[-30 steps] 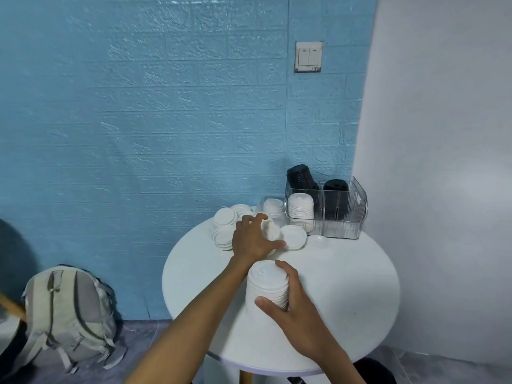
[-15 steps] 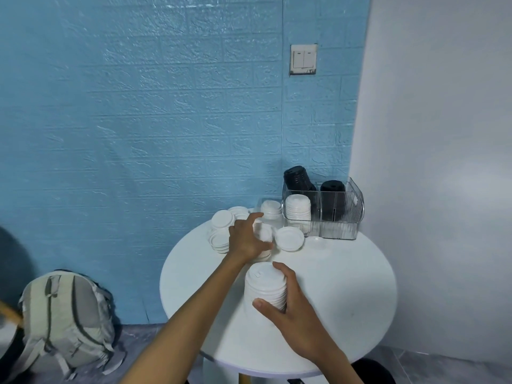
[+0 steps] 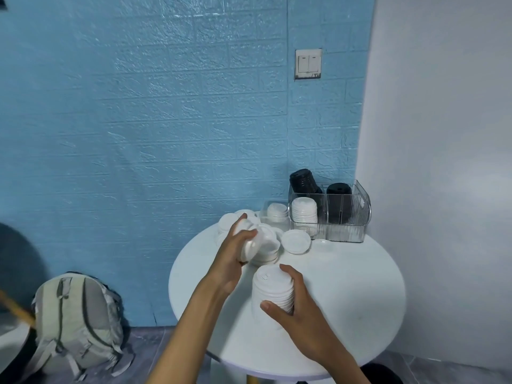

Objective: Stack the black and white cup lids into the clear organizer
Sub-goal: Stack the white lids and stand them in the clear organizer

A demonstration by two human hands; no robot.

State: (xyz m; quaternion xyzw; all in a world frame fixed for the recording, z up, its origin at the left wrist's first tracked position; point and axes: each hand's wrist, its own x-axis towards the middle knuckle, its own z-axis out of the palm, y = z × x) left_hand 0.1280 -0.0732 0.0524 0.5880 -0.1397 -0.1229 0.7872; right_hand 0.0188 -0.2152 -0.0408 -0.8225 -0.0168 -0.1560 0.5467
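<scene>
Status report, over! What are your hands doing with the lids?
Left hand gripping loose white lids. Right hand holding white lid stack. Organizer path clear.

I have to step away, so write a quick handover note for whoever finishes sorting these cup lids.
Left hand grips a few white lids, tilted, above the loose pile. Right hand holds a tall white stack standing on the table.
Done: the clear organizer at the back holds one white stack and two black stacks.
Left: add the gripped lids to the tall stack, gather the loose lid and pile, and move them all into the organizer.
</scene>
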